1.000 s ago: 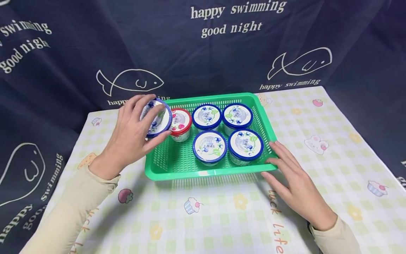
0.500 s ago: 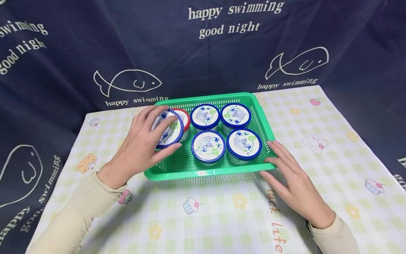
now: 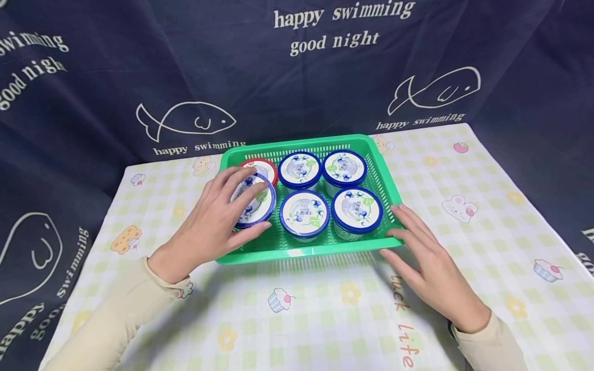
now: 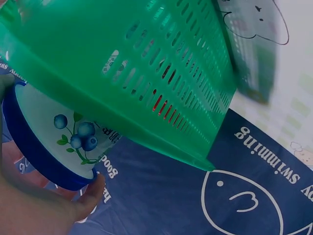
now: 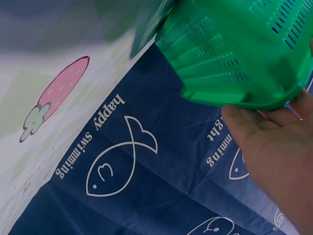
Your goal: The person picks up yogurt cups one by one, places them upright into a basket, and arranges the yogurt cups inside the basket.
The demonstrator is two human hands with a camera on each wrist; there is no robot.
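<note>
My left hand (image 3: 209, 221) grips a white tub with a blue lid (image 3: 256, 201) by the lid's edge, fingers on the far side and thumb on the near side. Blueberries are printed on the tub (image 4: 80, 134) in the left wrist view, where the basket rim hides its lower part. It leans slightly over the front left of a green slotted basket (image 3: 311, 252), overlapping a red-lidded tub (image 3: 264, 167) behind it. On the basket's front right corner, my right hand (image 3: 431, 268) rests with fairly straight fingers; the thumb lies just below the rim.
Several more blue-lidded tubs stand upright inside the basket, among them a front middle tub (image 3: 303, 214) and a front right tub (image 3: 357, 208). A checked cloth (image 3: 315, 319) covers the table. Behind it hangs a dark blue curtain (image 3: 306, 93).
My left hand has carried the blue-lidded tub right and toward me, from beside the red-lidded tub to in front of it. My right hand has stayed at the basket's corner.
</note>
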